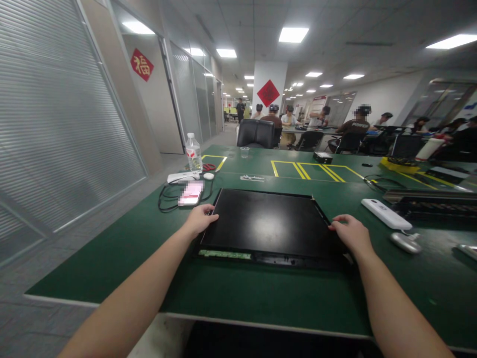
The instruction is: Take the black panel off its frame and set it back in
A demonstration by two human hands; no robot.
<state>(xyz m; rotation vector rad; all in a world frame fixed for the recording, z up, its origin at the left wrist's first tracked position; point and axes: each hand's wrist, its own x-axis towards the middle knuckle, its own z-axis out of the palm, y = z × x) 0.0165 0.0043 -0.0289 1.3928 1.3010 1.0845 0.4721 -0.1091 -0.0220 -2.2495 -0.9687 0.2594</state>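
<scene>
A black LCD screen panel (257,223) lies face up on the green table in front of me. A green circuit board strip (224,254) shows along its near edge, at the left. My left hand (200,220) pinches the panel's left edge, thumb on top. At the right edge, my right hand (350,231) has its thumb and fingers closed on the rim. The undersides of the panel and the fingertips below it are hidden.
Left of the panel are a phone (191,193), a black cable, a water bottle (193,153) and red-handled scissors (209,167). A white power bank (386,214) and a silver mouse (405,242) lie to the right. Black chair (255,133) and several seated people are beyond.
</scene>
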